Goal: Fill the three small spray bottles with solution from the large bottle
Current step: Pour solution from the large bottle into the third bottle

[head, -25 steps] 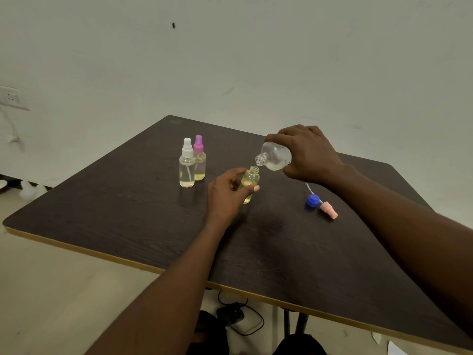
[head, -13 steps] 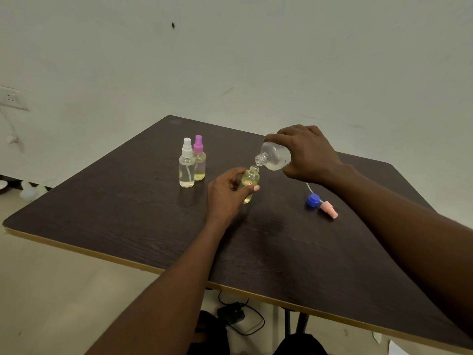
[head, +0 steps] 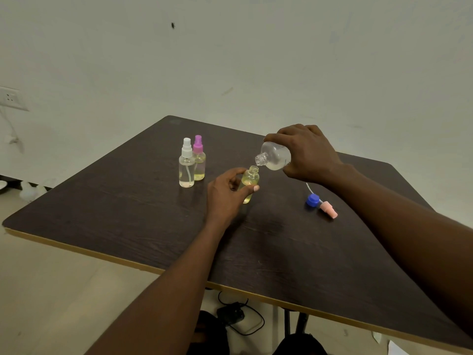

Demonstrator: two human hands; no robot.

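Note:
My right hand (head: 308,153) grips the large clear bottle (head: 275,157), tipped so its open neck points down-left just above the mouth of a small open bottle (head: 250,179). That small bottle holds yellowish liquid and stands on the dark table (head: 128,213); my left hand (head: 225,193) holds it between thumb and fingers. Two capped spray bottles stand together to the left: one with a white top (head: 186,167), one with a pink top (head: 199,160). A blue cap (head: 312,200) and a pale pink spray head (head: 329,210) with its tube lie to the right.
The table's light-edged front rim (head: 153,267) runs diagonally across the view. A dark device with a cable (head: 230,315) lies on the floor under the table. A wall socket (head: 10,97) sits at the far left on the wall.
Almost nothing differs; the large bottle stays tipped over the small bottle's mouth and both hands keep their hold.

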